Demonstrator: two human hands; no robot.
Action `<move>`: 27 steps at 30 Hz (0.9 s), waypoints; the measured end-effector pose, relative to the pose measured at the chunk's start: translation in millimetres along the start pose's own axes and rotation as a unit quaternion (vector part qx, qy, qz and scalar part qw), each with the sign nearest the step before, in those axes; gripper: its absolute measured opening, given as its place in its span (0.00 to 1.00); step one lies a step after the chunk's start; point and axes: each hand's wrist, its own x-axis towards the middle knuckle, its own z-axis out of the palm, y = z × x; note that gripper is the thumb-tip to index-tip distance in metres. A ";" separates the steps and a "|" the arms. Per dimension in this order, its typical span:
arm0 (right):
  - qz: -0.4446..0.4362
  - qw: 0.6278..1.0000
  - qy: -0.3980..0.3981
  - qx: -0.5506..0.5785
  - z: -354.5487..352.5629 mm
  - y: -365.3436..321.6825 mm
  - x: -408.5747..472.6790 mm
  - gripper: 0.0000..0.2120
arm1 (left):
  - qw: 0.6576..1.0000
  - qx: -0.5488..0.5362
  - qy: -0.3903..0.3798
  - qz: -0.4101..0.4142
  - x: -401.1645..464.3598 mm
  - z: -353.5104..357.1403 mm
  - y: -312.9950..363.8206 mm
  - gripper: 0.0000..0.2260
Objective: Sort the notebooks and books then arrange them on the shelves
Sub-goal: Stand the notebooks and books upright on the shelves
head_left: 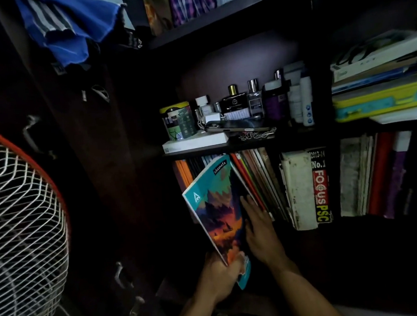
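- So we've got the Classmate notebook (218, 206), teal-edged cover with an orange and purple mountain scene, tilted with its top corner poking into the lower-left shelf compartment (226, 148), among the standing notebooks there.
- Our left hand (220, 278) grips the notebook's bottom corner, fingers curled around the edge, forearm coming up from the bottom of the view.
- Our right hand (259, 230) lies just right of the notebook with fingers straight and together, pointing up into the gap and pressing flat against the row of thin notebooks (256, 179). It isn't gripping anything. The two hands are close but not touching.
- That row leans to the left, spines in orange, red, green and brown; a few more orange and dark spines show behind the notebook's top-left corner.
- Further right of the notebook, same compartment: a fat, worn white book (300, 191) and a black-and-red spine reading "FOCUS PSC" (320, 187).
- Past a divider, more upright books (386, 175) in grey, red and purple, kinda blurry.
- Directly above the notebook, the next shelf holds a printed tin (179, 120), perfume bottles (242, 98), a white charger, a phone (237, 126) lying on a flat white box (196, 142), and a small chain.
- Up and right of the notebook, a flat stack of books (379, 79), with yellow and teal ones at the bottom.
- Far left of the notebook is a fan (21, 220) with a white grille and red rim, in front of a dark wardrobe door.
- Way above and left, blue clothing (70, 27) hangs over the wardrobe.
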 end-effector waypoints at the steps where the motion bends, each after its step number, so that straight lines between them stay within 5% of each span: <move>1: -0.006 1.000 0.003 0.002 0.6 2.5 1.3 0.29 | 1.000 0.011 -0.007 0.022 1.1 1.6 2.0 0.04; 5: -0.005 0.997 0.034 0.065 0.6 7.8 2.4 0.26 | 0.995 0.034 -0.030 0.089 3.6 11.5 11.4 0.23; 11: -0.007 0.995 0.046 0.084 -2.5 4.5 -1.7 0.26 | 0.994 -0.106 -0.028 0.009 -3.1 13.4 9.0 0.09; 27: 0.047 0.981 0.070 0.178 -13.2 -9.7 -7.1 0.28 | 0.988 -0.106 -0.056 0.093 -3.5 10.8 30.3 0.23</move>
